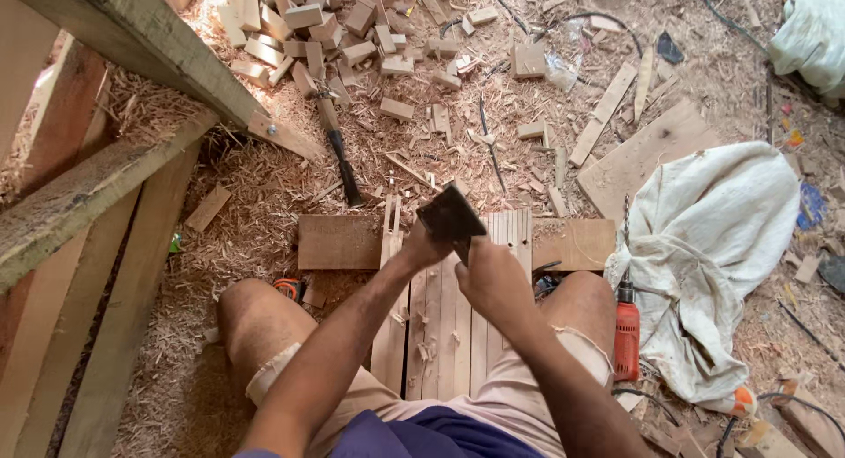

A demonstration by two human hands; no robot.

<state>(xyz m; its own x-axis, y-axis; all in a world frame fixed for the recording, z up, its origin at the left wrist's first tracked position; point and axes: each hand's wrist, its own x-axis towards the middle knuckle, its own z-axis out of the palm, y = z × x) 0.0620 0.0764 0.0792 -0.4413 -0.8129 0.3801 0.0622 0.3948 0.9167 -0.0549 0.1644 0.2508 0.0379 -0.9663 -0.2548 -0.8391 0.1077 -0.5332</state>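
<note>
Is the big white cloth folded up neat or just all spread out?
Spread out. The white cloth lies loose and crumpled across the sawdust floor, one edge draped beside the orange drill.

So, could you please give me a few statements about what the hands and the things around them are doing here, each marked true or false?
1. Both hands, the left hand and the right hand, grip one dark flat-bladed tool. True.
2. The tool is held over a row of narrow wooden slats lying between the knees. True.
3. The orange power drill lies by the person's left knee. False: it lies by the right knee, beside the white cloth sack.
4. The floor is swept clean. False: wood shavings and small offcut blocks cover it.
5. A dark-handled hammer lies on the shavings beyond the slats. True.
</note>
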